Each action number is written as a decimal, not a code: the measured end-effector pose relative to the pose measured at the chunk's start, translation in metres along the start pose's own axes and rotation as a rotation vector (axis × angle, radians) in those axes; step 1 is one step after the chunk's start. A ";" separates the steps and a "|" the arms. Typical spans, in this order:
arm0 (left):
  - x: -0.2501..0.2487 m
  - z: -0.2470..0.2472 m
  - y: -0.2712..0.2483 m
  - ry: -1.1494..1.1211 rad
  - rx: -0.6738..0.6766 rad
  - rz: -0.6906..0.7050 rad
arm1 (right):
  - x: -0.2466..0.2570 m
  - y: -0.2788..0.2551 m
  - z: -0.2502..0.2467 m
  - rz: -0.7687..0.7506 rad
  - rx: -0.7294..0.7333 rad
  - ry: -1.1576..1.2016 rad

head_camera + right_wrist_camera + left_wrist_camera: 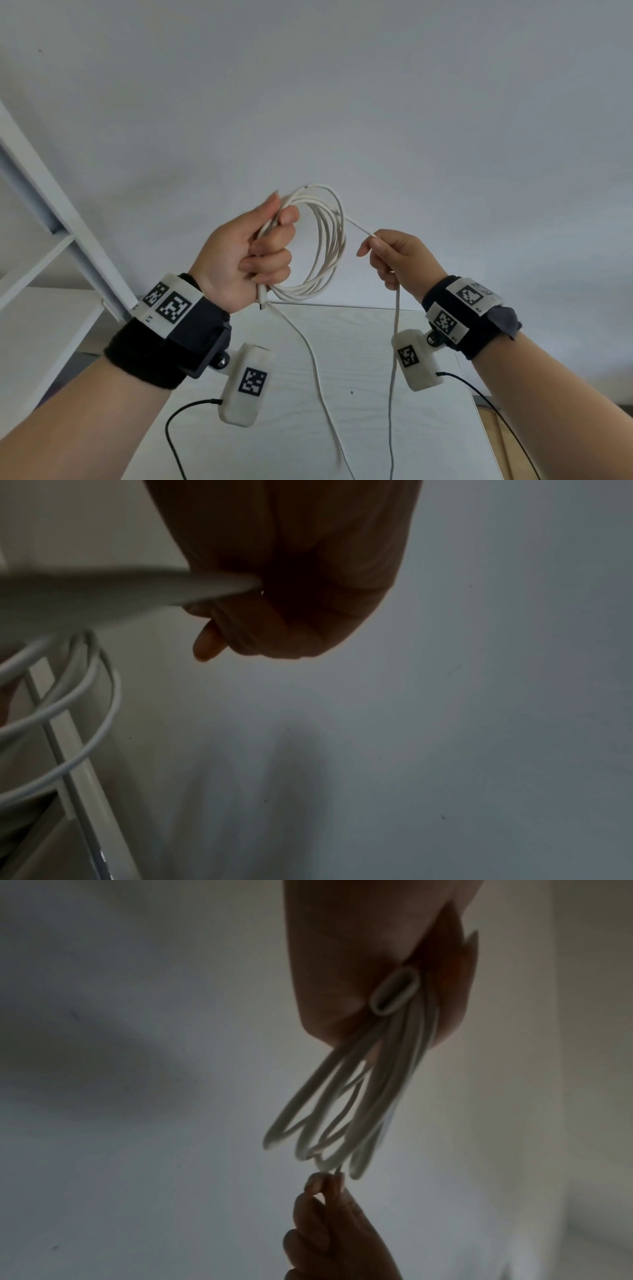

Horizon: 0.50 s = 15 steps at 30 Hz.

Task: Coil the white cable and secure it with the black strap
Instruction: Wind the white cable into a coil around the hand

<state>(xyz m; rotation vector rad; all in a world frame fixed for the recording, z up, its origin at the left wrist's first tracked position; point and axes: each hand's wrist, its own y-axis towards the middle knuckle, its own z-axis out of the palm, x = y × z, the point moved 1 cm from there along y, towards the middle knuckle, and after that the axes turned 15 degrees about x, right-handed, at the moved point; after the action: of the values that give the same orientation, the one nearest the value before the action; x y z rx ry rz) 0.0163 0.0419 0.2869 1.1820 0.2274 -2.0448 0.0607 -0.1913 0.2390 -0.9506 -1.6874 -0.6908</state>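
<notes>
My left hand [263, 240] is raised above the table and grips several loops of the white cable [329, 240]; a white plug end [262, 294] pokes out below the fist. The loose strand runs from the coil to my right hand [380, 253], which pinches it and lets the rest hang down to the table. In the left wrist view the coil [346, 1112] fans out from the left palm [342, 969], and the right hand [329, 1218] holds the strand below it. In the right wrist view the strand [137, 593] leaves the curled right hand [291, 588]. No black strap shows.
A pale wooden table [359, 377] lies below my hands, with cable tails [318, 377] trailing across it. A white shelf frame [51, 212] stands at the left against the plain wall [342, 85]. Black camera leads [171, 431] hang from both wrist units.
</notes>
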 end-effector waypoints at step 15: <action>-0.050 -0.032 -0.008 -0.378 0.250 0.240 | -0.042 -0.026 0.007 0.227 0.065 0.094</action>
<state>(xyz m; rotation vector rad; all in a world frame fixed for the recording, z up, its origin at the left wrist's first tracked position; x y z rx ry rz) 0.0474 0.0887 0.3074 0.8895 -0.3461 -2.0721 0.0412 -0.2105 0.1966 -1.0288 -1.4828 -0.5188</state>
